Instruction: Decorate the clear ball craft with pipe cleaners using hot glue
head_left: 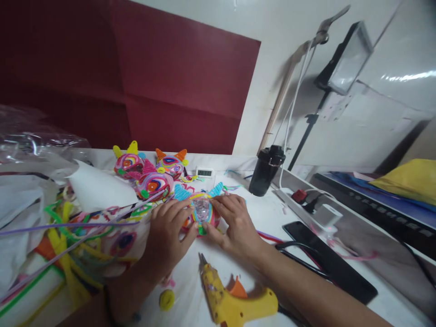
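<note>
Both of my hands rest on a round multicoloured pipe-cleaner piece [202, 211] with a clear shiny centre and blue points, lying on the white table [272, 213]. My left hand [166, 234] grips its left side with fingers curled. My right hand [235, 222] presses its right side, fingers bent over the rim. Just below my hands lies a yellow glue gun [231, 299], nozzle pointing up toward the piece.
Three finished spiral pieces [153, 175] sit behind. Loose pipe cleaners and plastic bags [51, 218] fill the left. A small yellow coil [166, 299] lies near my left wrist. A black cup [265, 170], power strip [306, 204], phone [327, 259] and small timer [205, 173] stand right.
</note>
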